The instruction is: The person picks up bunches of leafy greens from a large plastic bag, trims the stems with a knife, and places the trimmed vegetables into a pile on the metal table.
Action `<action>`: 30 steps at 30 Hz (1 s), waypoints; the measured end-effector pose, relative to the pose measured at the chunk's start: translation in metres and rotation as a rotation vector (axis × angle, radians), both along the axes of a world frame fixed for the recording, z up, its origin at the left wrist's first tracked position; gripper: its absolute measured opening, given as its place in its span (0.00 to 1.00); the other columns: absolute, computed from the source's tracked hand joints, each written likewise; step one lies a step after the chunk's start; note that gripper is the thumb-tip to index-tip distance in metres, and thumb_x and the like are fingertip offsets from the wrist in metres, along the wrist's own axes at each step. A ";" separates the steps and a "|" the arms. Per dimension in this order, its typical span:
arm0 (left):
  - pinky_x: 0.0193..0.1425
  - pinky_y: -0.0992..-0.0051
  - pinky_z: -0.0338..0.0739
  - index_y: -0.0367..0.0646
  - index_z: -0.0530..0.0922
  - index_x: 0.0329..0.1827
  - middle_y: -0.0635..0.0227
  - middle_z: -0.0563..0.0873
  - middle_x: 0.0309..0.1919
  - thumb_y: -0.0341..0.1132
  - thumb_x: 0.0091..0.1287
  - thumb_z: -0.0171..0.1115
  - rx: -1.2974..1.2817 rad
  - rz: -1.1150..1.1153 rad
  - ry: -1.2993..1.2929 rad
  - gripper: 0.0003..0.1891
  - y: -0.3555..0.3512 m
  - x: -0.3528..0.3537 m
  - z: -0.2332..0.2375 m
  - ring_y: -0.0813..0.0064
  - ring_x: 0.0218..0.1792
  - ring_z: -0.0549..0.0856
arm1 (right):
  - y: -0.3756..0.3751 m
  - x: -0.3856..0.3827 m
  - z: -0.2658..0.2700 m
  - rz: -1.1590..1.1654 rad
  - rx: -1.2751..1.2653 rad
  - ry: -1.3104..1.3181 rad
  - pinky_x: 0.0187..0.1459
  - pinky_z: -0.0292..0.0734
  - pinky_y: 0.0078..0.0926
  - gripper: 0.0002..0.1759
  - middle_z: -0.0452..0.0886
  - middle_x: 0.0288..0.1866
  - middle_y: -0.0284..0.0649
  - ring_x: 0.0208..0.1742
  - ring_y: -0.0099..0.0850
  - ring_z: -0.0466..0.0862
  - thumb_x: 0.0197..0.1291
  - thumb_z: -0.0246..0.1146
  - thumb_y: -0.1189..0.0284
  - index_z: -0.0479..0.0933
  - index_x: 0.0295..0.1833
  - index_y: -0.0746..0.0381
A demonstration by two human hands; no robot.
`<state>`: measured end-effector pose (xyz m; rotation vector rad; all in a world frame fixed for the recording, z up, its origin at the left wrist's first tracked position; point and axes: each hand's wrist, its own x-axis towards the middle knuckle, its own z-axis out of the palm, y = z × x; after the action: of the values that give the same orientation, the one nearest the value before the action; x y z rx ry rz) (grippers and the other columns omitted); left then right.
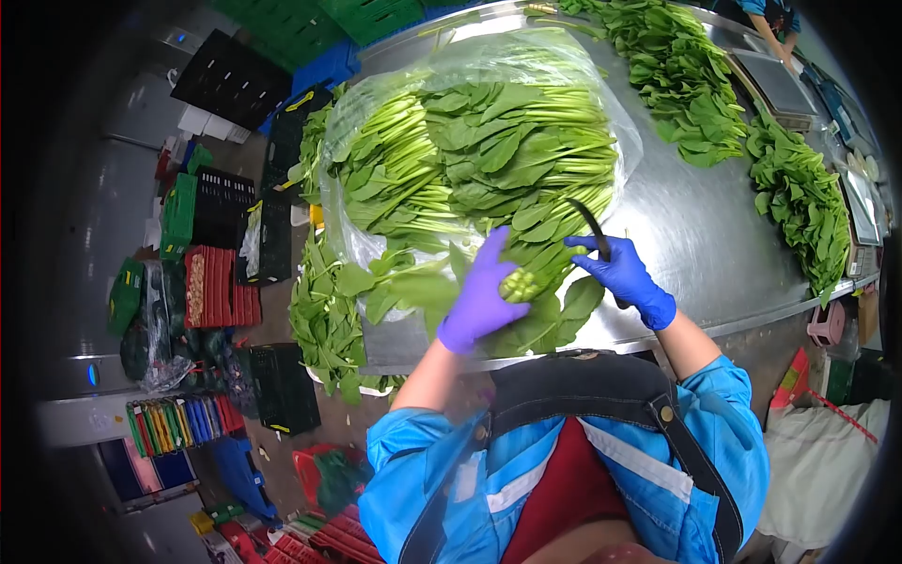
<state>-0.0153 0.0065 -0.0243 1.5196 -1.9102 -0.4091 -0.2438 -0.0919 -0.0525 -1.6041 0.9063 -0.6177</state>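
My left hand (pixel 477 299), in a purple glove, is closed around a bunch of leafy greens (pixel 520 285). The cut stem ends point up beside its thumb, and the leaves hang below, partly blurred. In a blue glove, my right hand (pixel 623 276) grips a knife (pixel 592 224) with a dark curved blade slanting up and left. A bit of green stem shows at its fingertips. Just beyond both hands, a large pile of the same greens (pixel 512 132) lies on an opened clear plastic bag (pixel 623 122), stems and leaves laid in rows.
The steel table (pixel 695 244) carries more greens (pixel 681 80) along its far right and a heap (pixel 794 197) near the scales (pixel 860 211). Leaves (pixel 324 310) overhang the left side. Crates (pixel 221 287) crowd the floor at left. A co-worker's arm (pixel 772 39) shows top right.
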 end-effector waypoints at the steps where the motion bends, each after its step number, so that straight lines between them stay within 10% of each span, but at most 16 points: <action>1: 0.55 0.74 0.74 0.36 0.73 0.51 0.68 0.81 0.45 0.27 0.42 0.73 -0.002 -0.104 -0.004 0.29 -0.004 -0.007 0.009 0.76 0.46 0.79 | 0.004 0.006 0.007 0.068 -0.060 0.006 0.28 0.70 0.20 0.20 0.83 0.31 0.38 0.22 0.19 0.71 0.58 0.65 0.63 0.79 0.55 0.58; 5: 0.52 0.75 0.75 0.39 0.75 0.52 0.69 0.82 0.40 0.25 0.43 0.72 0.531 -0.233 0.723 0.28 -0.013 -0.026 0.013 0.77 0.43 0.81 | 0.006 0.016 0.033 0.172 -0.114 0.003 0.26 0.69 0.19 0.18 0.82 0.26 0.37 0.21 0.19 0.71 0.57 0.64 0.67 0.79 0.54 0.58; 8: 0.52 0.76 0.75 0.39 0.74 0.53 0.70 0.82 0.40 0.24 0.43 0.71 0.475 -0.171 0.574 0.29 -0.013 -0.019 0.014 0.77 0.43 0.81 | 0.003 0.003 0.035 0.076 -0.204 0.096 0.26 0.69 0.21 0.16 0.78 0.19 0.37 0.20 0.21 0.73 0.54 0.60 0.73 0.82 0.49 0.57; 10: 0.55 0.73 0.75 0.41 0.77 0.50 0.66 0.81 0.47 0.26 0.42 0.72 0.541 -0.054 0.866 0.27 -0.008 0.001 0.023 0.75 0.46 0.81 | -0.011 -0.020 0.018 0.052 -0.031 0.161 0.29 0.74 0.24 0.17 0.80 0.23 0.41 0.23 0.25 0.77 0.52 0.60 0.74 0.82 0.49 0.57; 14: 0.66 0.57 0.65 0.43 0.77 0.44 0.56 0.74 0.60 0.33 0.41 0.71 0.367 -0.228 0.856 0.23 -0.014 0.077 0.042 0.56 0.62 0.72 | -0.032 -0.063 -0.033 -0.149 -0.559 0.555 0.46 0.78 0.32 0.25 0.80 0.52 0.44 0.46 0.42 0.82 0.48 0.67 0.69 0.77 0.55 0.57; 17: 0.68 0.52 0.62 0.43 0.79 0.42 0.52 0.70 0.62 0.34 0.37 0.71 0.243 -0.352 1.262 0.24 -0.024 0.094 0.048 0.52 0.65 0.68 | -0.034 -0.055 -0.024 -0.206 -0.609 0.442 0.45 0.78 0.29 0.22 0.81 0.52 0.41 0.45 0.36 0.83 0.51 0.67 0.68 0.77 0.54 0.59; 20: 0.69 0.49 0.61 0.40 0.79 0.43 0.48 0.65 0.67 0.34 0.40 0.67 0.283 -0.402 1.418 0.23 -0.049 0.086 0.054 0.48 0.68 0.64 | -0.023 -0.020 0.048 -0.068 -0.048 0.023 0.38 0.74 0.19 0.23 0.82 0.51 0.34 0.39 0.17 0.77 0.59 0.65 0.65 0.75 0.59 0.60; 24: 0.68 0.56 0.65 0.38 0.76 0.52 0.48 0.68 0.64 0.36 0.47 0.64 0.423 -0.412 1.333 0.26 -0.095 0.042 0.048 0.51 0.67 0.66 | -0.035 0.010 0.059 0.196 0.136 -0.155 0.50 0.72 0.21 0.36 0.77 0.58 0.38 0.47 0.22 0.77 0.56 0.67 0.66 0.63 0.69 0.60; 30: 0.53 0.72 0.76 0.37 0.77 0.52 0.62 0.84 0.41 0.28 0.56 0.61 0.593 0.289 1.598 0.18 -0.155 -0.040 0.014 0.69 0.42 0.83 | -0.029 0.014 -0.001 0.061 0.315 -0.394 0.56 0.71 0.24 0.40 0.77 0.55 0.38 0.53 0.23 0.75 0.50 0.72 0.70 0.63 0.68 0.65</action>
<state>-0.0552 -0.1484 -0.0105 1.0344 -0.2997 -1.5299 -0.2295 -0.1211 -0.0530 -1.1700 0.6227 -0.6805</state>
